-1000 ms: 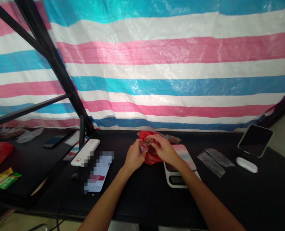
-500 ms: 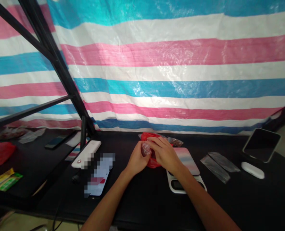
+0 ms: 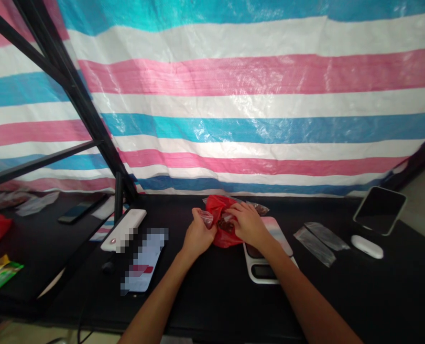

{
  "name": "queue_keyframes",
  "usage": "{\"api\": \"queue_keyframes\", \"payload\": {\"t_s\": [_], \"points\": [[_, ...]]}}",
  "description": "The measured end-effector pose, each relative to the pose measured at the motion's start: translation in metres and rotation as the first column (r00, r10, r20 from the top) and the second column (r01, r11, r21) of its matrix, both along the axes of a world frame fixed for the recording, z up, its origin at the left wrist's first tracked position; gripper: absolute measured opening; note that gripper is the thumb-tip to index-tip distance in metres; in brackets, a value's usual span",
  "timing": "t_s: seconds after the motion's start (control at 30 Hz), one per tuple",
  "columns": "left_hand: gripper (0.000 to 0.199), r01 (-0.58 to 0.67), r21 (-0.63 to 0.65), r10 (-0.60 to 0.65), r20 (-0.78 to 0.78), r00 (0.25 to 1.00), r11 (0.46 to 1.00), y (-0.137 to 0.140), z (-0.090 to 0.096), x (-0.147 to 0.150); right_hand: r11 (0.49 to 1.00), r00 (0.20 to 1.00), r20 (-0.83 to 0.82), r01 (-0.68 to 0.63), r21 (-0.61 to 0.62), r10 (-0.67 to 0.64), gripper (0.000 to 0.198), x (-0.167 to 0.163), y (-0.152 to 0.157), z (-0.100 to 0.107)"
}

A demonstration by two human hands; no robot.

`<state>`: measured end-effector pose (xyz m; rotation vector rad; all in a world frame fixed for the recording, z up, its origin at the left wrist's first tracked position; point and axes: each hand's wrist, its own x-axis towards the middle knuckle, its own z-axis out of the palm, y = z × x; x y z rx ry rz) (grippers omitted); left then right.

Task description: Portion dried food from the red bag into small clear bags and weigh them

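My left hand (image 3: 200,234) is closed around a small clear plastic bag (image 3: 206,218), whose crumpled film shows above the thumb. Just right of it, a red plastic bag (image 3: 217,204) lies open on the black table, with small dark brown pieces (image 3: 225,224) inside. My right hand (image 3: 248,224) reaches over the bag's mouth with bent fingers, the tips at the brown pieces. What is between those fingertips is hidden. Partly under my right wrist is a white kitchen scale (image 3: 250,270) with a pinkish plate.
Flat clear bags (image 3: 321,239) lie right of the scale, near a white case (image 3: 367,247) and a dark-screened device (image 3: 380,210). A filled clear bag (image 3: 260,209) sits behind the scale. To the left are a phone (image 3: 146,263), a white power bank (image 3: 124,230) and a black frame (image 3: 104,138).
My hands have drawn apart. The left moved slightly left with the clear bag, and my right hand went down to the brown pieces in the red bag. The view shifted slightly.
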<state>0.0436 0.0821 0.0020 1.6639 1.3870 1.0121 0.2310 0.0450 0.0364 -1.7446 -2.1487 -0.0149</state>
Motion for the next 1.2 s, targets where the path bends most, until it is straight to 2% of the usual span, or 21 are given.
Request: {"api": "queue_keyframes", "payload": {"t_s": [0.13,0.4,0.5,0.6,0.87,1.07,1.2], "points": [[0.046,0.038,-0.014,-0.035,0.190,0.981,0.999,0.006,-0.004,0.002,0.999,0.997,0.079,-0.008,-0.044,0.012,0.045,-0.003,0.000,-0.002],[0.032,-0.066,0.000,0.062,0.348,0.936,0.998,0.017,0.002,0.001,0.997,0.997,0.081,-0.012,-0.080,0.018,0.035,-0.007,-0.003,0.000],[0.035,-0.052,-0.021,0.056,0.364,0.930,0.998,0.017,-0.001,0.000,0.994,0.996,0.079,-0.023,-0.106,0.031,0.037,-0.010,-0.005,0.000],[0.032,0.017,-0.059,0.006,0.373,0.928,0.998,0.014,-0.002,0.000,0.992,0.999,0.044,-0.024,-0.125,0.030,0.033,-0.014,-0.006,0.000],[0.024,0.099,-0.101,-0.048,0.420,0.906,0.990,0.011,0.003,0.001,0.993,0.998,-0.053,0.016,-0.117,-0.022,0.030,-0.020,-0.005,-0.003],[0.019,0.123,-0.035,-0.101,0.367,0.925,0.992,0.013,0.004,0.000,0.995,0.990,-0.136,0.031,-0.100,-0.044,0.032,-0.020,-0.004,-0.004],[0.019,0.121,0.101,-0.146,0.290,0.946,0.987,0.015,0.001,-0.001,0.994,0.974,-0.221,0.029,-0.104,-0.051,0.032,-0.017,-0.001,-0.005]]}}
